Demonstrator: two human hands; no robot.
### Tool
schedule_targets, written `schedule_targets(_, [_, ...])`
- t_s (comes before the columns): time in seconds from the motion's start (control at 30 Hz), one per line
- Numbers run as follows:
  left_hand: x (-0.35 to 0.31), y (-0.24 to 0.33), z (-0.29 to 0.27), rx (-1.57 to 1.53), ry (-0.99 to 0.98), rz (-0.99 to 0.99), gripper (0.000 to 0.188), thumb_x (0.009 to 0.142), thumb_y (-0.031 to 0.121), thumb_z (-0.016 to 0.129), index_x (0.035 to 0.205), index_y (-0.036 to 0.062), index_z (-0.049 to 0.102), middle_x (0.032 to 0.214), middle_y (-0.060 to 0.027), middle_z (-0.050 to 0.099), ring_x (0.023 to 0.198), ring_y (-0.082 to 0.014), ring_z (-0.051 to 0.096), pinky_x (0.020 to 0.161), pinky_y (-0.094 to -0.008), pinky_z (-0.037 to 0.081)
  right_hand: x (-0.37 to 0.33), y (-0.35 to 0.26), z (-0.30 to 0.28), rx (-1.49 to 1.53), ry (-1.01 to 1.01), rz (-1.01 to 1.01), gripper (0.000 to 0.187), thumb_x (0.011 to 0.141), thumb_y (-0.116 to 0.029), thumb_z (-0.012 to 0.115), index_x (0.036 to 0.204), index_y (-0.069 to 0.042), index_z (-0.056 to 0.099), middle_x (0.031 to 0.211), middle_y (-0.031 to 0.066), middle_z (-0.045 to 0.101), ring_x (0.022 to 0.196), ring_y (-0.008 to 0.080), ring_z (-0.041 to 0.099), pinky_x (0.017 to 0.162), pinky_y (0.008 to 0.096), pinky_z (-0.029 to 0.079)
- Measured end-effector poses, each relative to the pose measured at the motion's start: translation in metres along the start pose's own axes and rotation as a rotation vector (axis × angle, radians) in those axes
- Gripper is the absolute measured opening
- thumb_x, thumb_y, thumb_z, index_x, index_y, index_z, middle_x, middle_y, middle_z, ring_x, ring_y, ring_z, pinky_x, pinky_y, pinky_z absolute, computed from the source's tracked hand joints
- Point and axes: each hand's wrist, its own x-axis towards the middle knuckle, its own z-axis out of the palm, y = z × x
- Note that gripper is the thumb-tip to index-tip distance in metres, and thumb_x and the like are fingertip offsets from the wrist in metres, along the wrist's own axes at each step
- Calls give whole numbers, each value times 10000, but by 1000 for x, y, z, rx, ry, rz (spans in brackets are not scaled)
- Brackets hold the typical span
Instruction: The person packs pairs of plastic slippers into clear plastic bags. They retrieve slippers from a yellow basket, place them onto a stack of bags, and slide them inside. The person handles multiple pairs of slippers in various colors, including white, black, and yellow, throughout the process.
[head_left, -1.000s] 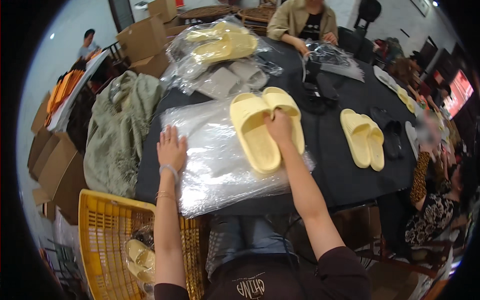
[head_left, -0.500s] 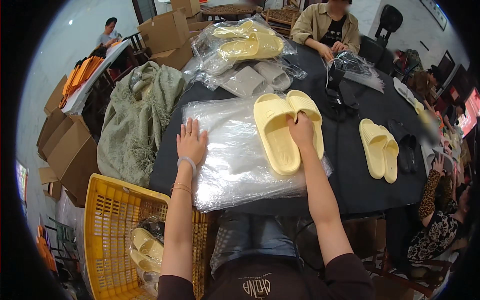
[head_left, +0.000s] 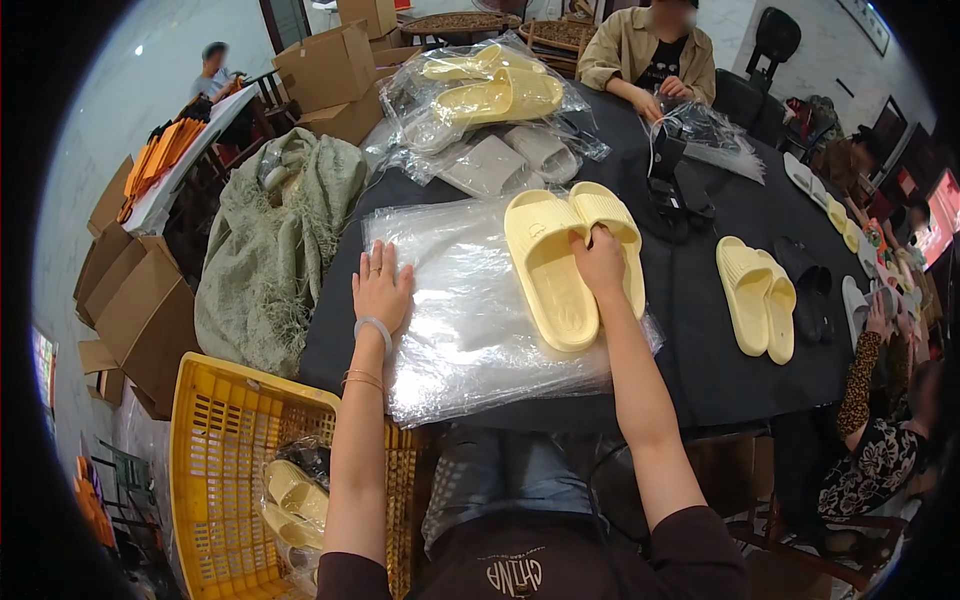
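A pair of pale yellow slippers (head_left: 553, 281) lies side by side on a stack of clear plastic bags (head_left: 455, 300). My right hand (head_left: 601, 261) grips the pair where the two straps meet, its fingers closed over the inner edges. Flat on the left edge of the bag stack rests my left hand (head_left: 383, 287), fingers stretched out and holding nothing. To the right, another yellow pair of slippers (head_left: 757, 300) sits on the black tablecloth (head_left: 690, 380), beside a black pair (head_left: 806, 290).
Bagged yellow and grey slippers (head_left: 490, 110) are heaped at the far side. A black stand-like device (head_left: 672, 170) stands right of centre. Across the table a person (head_left: 655, 70) handles clear bags. A yellow basket (head_left: 190, 460) with bagged slippers and a green sack (head_left: 275, 260) are on the left.
Both my hands and the yellow slippers stay in practically the same place. At the far right, a person's hand and the slippers near it have shifted slightly.
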Motion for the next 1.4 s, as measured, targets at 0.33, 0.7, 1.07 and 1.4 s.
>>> schedule_targets(0.33, [1,-1,1,6,-3,2,579,934,457,370,1433,170,307,1520,-34,217,1390,-287,205,1113,-473,181,1,1,0,4,-16,19,355,815,-321,581,957,3,605,1018,165,610,998,382,530,861,458,432])
schedule_targets(0.7, [1,-1,1,-9,0,2,579,933,459,367,1432,171,310,1520,-34,216,1391,-286,203,1113,-470,178,1,3,1,17,-4,11,343,812,-319,589,934,1,608,982,161,617,957,381,547,826,463,443])
schedule_targets(1.07, [0,1,-2,-6,-12,1,574,936,445,361,1434,163,305,1522,-36,211,1393,-291,196,1111,-477,179,0,0,0,13,-4,17,326,809,-307,598,932,-6,611,975,152,618,961,366,545,830,450,444])
schedule_targets(1.4, [0,0,0,-4,-9,0,574,935,439,366,1432,156,311,1521,-34,216,1394,-287,195,1112,-477,177,0,0,-1,-2,-12,20,340,806,-314,588,961,-11,607,991,147,619,958,370,546,831,450,448])
